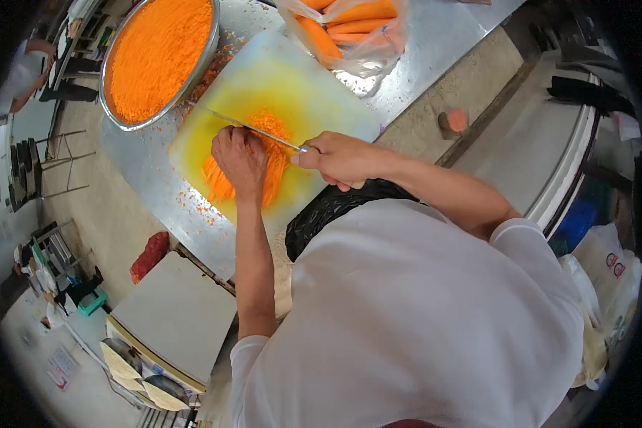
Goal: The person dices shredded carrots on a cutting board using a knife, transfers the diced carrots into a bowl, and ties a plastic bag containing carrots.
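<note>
A pile of cut carrot, in thin strips on the near side and finer bits beyond the blade, lies on a yellow-stained cutting board. My left hand presses down on the strips with its fingers curled, close beside the blade. In my right hand is the handle of a knife, fingers wrapped round it. The blade reaches left across the pile, just past my left fingertips. Part of the pile is hidden beneath my left hand.
A large metal bowl full of finely chopped carrot stands at the board's upper left. A clear plastic bag of whole carrots sits beyond the board. Carrot crumbs dot the metal table. A red mesh sack rests at lower left.
</note>
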`<action>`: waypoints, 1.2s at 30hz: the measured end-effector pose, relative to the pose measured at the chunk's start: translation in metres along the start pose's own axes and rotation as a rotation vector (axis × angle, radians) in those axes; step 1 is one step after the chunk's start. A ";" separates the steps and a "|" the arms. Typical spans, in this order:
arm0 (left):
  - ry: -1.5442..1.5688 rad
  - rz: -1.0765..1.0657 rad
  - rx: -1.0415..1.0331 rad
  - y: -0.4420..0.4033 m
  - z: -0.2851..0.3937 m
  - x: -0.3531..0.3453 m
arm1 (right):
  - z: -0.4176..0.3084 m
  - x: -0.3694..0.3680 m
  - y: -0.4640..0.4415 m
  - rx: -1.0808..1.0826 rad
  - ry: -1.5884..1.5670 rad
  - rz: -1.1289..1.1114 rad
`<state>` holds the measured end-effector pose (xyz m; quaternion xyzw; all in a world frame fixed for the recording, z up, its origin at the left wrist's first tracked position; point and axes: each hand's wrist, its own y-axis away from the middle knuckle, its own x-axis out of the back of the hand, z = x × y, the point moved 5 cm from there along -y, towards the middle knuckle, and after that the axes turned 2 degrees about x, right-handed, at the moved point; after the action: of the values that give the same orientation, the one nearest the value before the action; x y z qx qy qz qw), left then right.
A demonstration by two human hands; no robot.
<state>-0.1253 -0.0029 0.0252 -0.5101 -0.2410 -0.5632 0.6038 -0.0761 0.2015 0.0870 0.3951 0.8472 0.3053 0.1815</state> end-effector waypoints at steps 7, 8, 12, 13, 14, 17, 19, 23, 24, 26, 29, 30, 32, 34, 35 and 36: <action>-0.090 0.104 0.021 0.016 0.017 0.020 | 0.024 -0.014 -0.031 0.121 -0.028 0.052; -0.073 0.076 0.062 0.025 0.020 0.012 | 0.027 -0.014 -0.031 0.108 -0.028 0.059; -0.186 0.057 0.088 0.035 0.025 -0.002 | 0.022 -0.018 -0.005 0.069 -0.105 0.098; -0.210 0.041 0.086 0.037 0.025 -0.003 | 0.017 -0.020 0.003 0.042 -0.120 0.135; -0.233 0.030 0.082 0.036 0.024 -0.003 | 0.023 -0.024 -0.005 0.074 -0.123 0.135; -0.267 0.028 0.068 0.036 0.022 -0.005 | 0.036 -0.032 -0.029 0.191 -0.127 0.145; -0.261 0.059 0.049 0.035 0.021 -0.006 | 0.024 -0.025 -0.011 0.070 -0.115 0.125; -0.249 0.049 0.049 0.037 0.020 -0.007 | 0.031 -0.044 -0.006 0.074 -0.181 0.112; -0.258 0.022 0.057 0.036 0.021 -0.006 | 0.035 -0.043 -0.012 0.062 -0.154 0.115; -0.236 0.049 0.049 0.035 0.022 -0.004 | 0.038 -0.036 -0.028 0.050 -0.104 0.118; -0.248 0.067 0.042 0.036 0.021 -0.006 | 0.022 -0.046 0.008 0.029 -0.160 0.119; -0.261 0.073 0.046 0.036 0.021 -0.007 | 0.021 -0.051 0.016 0.015 -0.183 0.127; -0.242 0.053 0.045 0.037 0.019 -0.008 | 0.040 -0.056 -0.009 0.060 -0.192 0.146; -0.150 0.068 0.060 0.040 0.015 -0.005 | 0.031 -0.052 -0.024 0.128 -0.159 0.156; -0.065 0.088 0.067 0.041 0.012 -0.004 | 0.033 -0.044 -0.020 0.061 -0.181 0.169; 0.024 0.110 0.068 0.040 0.011 -0.002 | 0.026 -0.041 -0.009 0.065 -0.203 0.172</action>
<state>-0.0851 0.0013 0.0139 -0.4950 -0.2242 -0.5269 0.6536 -0.0415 0.1745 0.0646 0.5007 0.7970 0.2505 0.2266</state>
